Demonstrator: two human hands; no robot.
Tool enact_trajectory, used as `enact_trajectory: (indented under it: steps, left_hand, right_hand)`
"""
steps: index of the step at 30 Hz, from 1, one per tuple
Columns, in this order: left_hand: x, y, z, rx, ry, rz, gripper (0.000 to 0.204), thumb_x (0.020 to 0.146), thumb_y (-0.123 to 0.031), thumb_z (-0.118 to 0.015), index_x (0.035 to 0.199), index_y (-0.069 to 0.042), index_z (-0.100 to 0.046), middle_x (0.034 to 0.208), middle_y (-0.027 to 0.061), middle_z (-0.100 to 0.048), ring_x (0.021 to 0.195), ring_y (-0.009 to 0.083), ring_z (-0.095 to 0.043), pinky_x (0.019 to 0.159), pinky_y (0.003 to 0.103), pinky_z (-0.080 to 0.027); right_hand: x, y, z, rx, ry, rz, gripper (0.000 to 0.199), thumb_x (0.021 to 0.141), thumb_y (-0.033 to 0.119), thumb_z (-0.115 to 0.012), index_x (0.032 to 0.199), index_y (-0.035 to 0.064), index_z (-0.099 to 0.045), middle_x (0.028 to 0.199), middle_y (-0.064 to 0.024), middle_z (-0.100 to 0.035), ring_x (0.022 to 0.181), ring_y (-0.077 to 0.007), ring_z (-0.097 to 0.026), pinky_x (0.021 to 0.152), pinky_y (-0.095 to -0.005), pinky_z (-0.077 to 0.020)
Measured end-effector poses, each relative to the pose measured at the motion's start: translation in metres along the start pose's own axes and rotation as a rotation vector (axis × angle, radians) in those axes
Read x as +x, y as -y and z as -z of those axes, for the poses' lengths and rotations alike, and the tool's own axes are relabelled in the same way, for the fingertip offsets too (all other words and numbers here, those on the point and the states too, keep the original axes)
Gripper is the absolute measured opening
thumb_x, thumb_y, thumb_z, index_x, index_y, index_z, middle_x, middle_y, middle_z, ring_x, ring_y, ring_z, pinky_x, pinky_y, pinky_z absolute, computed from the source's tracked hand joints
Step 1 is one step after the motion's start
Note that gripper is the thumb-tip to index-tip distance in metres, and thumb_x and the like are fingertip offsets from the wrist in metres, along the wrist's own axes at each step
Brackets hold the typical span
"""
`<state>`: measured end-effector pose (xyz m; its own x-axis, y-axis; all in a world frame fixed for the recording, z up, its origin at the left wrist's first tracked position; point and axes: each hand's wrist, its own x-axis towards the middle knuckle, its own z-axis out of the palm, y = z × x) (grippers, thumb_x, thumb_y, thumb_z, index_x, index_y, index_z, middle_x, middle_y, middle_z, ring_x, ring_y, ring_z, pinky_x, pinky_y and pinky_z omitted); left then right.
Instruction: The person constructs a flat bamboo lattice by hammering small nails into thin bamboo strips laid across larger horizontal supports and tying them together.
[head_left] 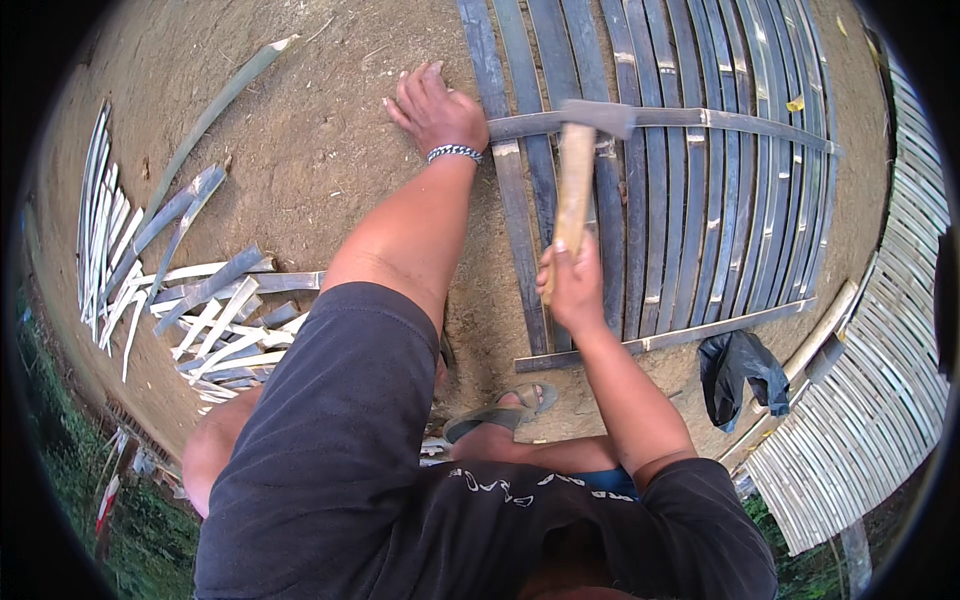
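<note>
Right hand at the middle, grip wrapped tight around a hammer, hammer over a cross strip, dark strips at upper right, left hand at upper middle, grip spread apart

Just behind the left hand sits a silvery chain bracelet. Farther back, a black shirt has loose short sleeves and white lettering. Behind the right hand, to its left, shows a strapped, grey-brown sandal.
</note>
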<state>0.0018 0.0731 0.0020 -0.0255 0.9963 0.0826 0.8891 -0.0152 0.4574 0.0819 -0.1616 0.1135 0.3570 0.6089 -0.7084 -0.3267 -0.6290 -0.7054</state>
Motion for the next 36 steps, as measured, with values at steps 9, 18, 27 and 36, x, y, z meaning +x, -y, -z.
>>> enact_trajectory:
  steps: [9,18,27,36]
  left_hand:
    - [0.002,0.001,-0.001,0.017,-0.012,-0.011,0.049,0.087,-0.009,-0.054,0.136,-0.011,-0.05,0.141,0.0124,-0.048,0.145,0.0311,-0.033,0.125,0.06,-0.007]
    - [-0.001,0.003,0.001,-0.034,0.0,-0.004,0.05,0.087,-0.01,-0.053,0.136,-0.012,-0.05,0.142,0.0122,-0.048,0.146,0.0312,-0.032,0.125,0.06,-0.006]
    - [0.001,0.015,-0.001,-0.128,0.022,-0.01,0.045,0.093,-0.022,-0.057,0.136,-0.012,-0.052,0.144,0.0139,-0.049,0.148,0.0338,-0.031,0.125,0.059,-0.004]
    - [-0.023,0.073,0.045,-0.002,0.248,-0.202,0.079,0.094,-0.057,-0.06,0.151,-0.007,-0.04,0.165,0.0162,-0.028,0.156,0.0386,-0.014,0.122,0.064,0.002]
  right_hand:
    - [-0.002,-0.011,-0.003,-0.001,0.116,-0.086,0.038,0.107,0.023,-0.053,0.139,0.0041,-0.045,0.085,-0.0024,-0.059,0.062,-0.0078,-0.057,0.052,-0.0249,-0.0497]
    - [-0.004,-0.022,0.024,-0.31,-0.102,0.136,0.044,0.104,0.019,-0.055,0.143,0.0007,-0.044,0.101,-0.0122,-0.066,0.082,-0.0193,-0.069,0.069,-0.032,-0.0561]
    - [0.01,-0.026,0.052,-0.662,-0.225,0.144,0.05,0.089,0.013,-0.062,0.136,0.0008,-0.048,0.114,-0.0267,-0.067,0.108,-0.0433,-0.066,0.095,-0.0502,-0.0495]
    - [-0.027,0.001,-0.004,-0.684,0.12,0.207,0.056,0.096,0.03,-0.065,0.14,0.0026,-0.044,0.113,-0.0284,-0.069,0.102,-0.043,-0.07,0.086,-0.0497,-0.0549]
